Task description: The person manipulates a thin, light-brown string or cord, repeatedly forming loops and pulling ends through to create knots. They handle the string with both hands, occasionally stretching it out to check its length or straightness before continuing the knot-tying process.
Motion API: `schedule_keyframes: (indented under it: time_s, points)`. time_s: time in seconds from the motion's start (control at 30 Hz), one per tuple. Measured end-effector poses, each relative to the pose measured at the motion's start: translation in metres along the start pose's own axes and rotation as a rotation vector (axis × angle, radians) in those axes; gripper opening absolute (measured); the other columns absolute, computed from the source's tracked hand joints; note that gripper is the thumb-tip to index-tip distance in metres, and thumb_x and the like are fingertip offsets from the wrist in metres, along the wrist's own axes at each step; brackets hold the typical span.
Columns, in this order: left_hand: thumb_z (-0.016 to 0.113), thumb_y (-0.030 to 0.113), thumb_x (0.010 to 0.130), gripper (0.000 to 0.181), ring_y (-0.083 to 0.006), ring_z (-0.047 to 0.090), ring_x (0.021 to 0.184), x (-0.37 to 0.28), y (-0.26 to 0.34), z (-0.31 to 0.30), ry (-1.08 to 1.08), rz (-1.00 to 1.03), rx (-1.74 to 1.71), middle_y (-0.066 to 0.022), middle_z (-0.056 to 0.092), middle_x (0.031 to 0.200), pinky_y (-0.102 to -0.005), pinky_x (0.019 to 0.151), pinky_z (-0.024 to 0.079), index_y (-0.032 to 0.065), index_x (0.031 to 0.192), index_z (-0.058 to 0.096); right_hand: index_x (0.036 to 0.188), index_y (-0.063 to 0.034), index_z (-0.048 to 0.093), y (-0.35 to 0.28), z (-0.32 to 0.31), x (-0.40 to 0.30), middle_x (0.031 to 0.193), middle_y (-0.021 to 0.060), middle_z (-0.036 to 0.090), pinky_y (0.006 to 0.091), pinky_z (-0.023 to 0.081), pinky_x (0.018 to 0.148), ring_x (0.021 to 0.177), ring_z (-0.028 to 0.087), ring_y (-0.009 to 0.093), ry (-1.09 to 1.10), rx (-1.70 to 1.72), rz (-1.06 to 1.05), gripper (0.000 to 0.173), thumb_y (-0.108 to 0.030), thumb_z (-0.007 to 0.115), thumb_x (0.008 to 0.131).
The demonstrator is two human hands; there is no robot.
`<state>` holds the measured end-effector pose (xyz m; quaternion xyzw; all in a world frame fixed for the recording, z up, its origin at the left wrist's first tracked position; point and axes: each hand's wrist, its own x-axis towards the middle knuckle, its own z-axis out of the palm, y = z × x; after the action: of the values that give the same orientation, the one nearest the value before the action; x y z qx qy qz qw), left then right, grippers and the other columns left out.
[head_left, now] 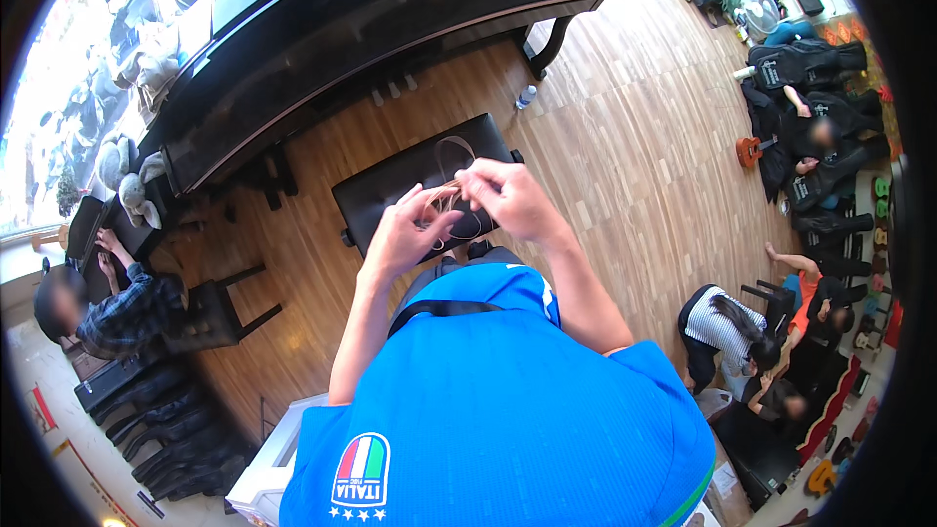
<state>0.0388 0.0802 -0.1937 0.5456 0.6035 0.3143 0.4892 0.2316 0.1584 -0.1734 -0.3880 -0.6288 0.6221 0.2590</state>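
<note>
A loose coil of thin, tan string or wire (442,195) hangs between my hands. My left hand (405,228) curls around its left side, with the thumb and fingers on the loops. On the other side, my right hand (506,194) pinches the strands between thumb and fingertips. One wide loop rises beyond the fingers, and smaller loops droop beneath. Exactly what the string is cannot be made out. Below both hands is a padded black piano bench (370,194), partly hidden by them.
A black upright piano (381,22) stands beyond the bench. A water bottle (525,96) is on the wood floor (622,124). At left a person (132,307) sits at a keyboard. Several people, black instrument bags (798,66) and a ukulele (748,152) line the right side.
</note>
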Motion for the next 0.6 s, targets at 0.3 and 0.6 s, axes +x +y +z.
schedule_keyframes:
  time_s: [0.3,0.6]
  points:
    - [0.069,0.010,0.092,0.017,-0.0068,0.055,0.066,-0.049,0.011,-0.072,0.229,-0.046,-0.004,-0.0040,0.068,0.075,-0.0229,0.059,0.043,0.0021,0.107,0.074,0.083,-0.0001,0.063,0.019,-0.050,-0.004,0.069,0.0024,0.059,0.0258,0.043,0.061,0.065,0.054,0.008,0.211,-0.019,0.007,0.028,-0.020,0.056,0.102]
    - [0.069,0.013,0.091,0.017,-0.0173,0.060,0.069,-0.050,0.008,-0.079,0.281,-0.123,0.292,-0.0092,0.067,0.078,-0.0271,0.067,0.047,0.0052,0.105,0.075,0.083,-0.0005,0.064,0.017,-0.032,-0.002,0.071,0.0025,0.060,0.0257,0.043,0.062,0.067,0.054,0.009,0.110,-0.080,0.041,0.031,-0.024,0.057,0.102]
